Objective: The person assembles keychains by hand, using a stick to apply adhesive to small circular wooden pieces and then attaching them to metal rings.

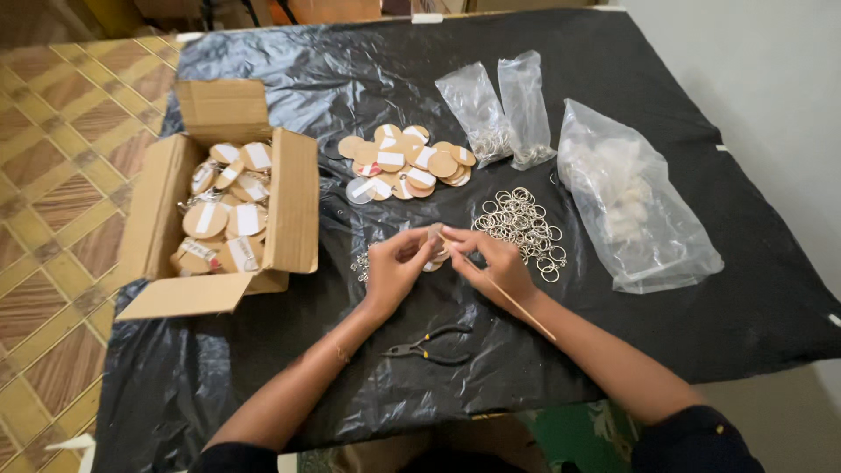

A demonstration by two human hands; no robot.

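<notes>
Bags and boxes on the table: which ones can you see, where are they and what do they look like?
Cardboard box: left side, brown, flaps open, holding round wooden discs with white strips.
Two small clear bags: far middle, long, holding metal rings.
Big clear bag: right side, crumpled, pale contents.
No signs or screens.

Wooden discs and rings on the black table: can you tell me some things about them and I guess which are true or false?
1. The cardboard box holds round wooden discs. True.
2. The pliers are in the right hand. False: they lie on the black plastic sheet, near the person; the right hand holds a thin wooden stick.
3. A pile of metal rings lies loose on the sheet. True.
4. The left hand rests inside the box. False: it is up by the right hand, both pinching a small disc.
5. All the plastic bags sit left of the box. False: they sit to its right.
</notes>
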